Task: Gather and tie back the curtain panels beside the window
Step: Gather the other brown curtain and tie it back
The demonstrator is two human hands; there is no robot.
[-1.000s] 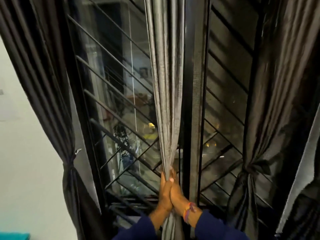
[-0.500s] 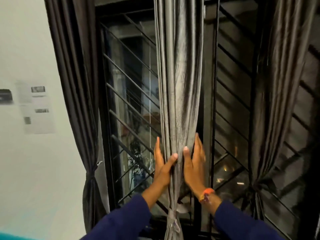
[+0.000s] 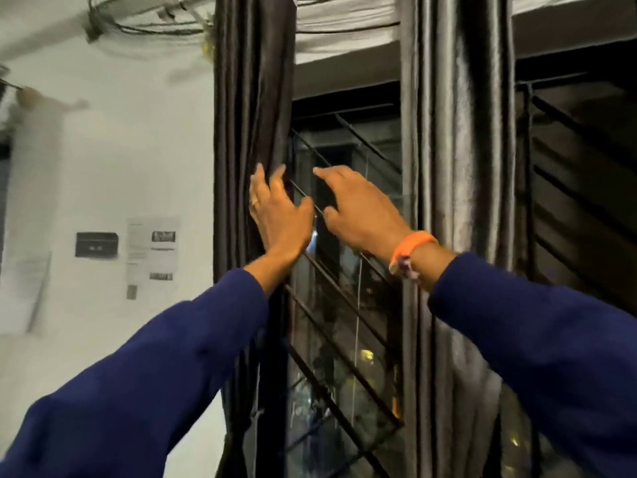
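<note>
The left hand (image 3: 275,215) is reaching up to the dark curtain panel (image 3: 251,108) hanging at the left edge of the window (image 3: 344,305), its straight fingers (image 3: 258,188) lying flat against the panel's inner folds, with nothing gripped; a ring (image 3: 254,202) is showing on one finger. The right hand (image 3: 358,212) is hovering just beside it, in front of the window grille (image 3: 348,343), with fingers spread and relaxed, the forefinger pointing toward the left panel and touching no cloth that can be made out. An orange wristband (image 3: 412,248) is sitting on the right wrist, and both arms are wearing dark blue sleeves (image 3: 155,374). A second, greyer curtain panel (image 3: 455,167) is hanging straight down to the right of the right hand, along the middle upright of the window, its folds running from the top edge of the view to the bottom. Between the two panels the diagonal bars of the grille are crossing dark glass, with small lights glinting low down behind them. On the white wall (image 3: 144,150) left of the window, several papers (image 3: 153,250) are hanging near a small dark box (image 3: 97,244); their print is too blurred to read. Cables (image 3: 138,15) are looping along the ceiling near the top left corner.
</note>
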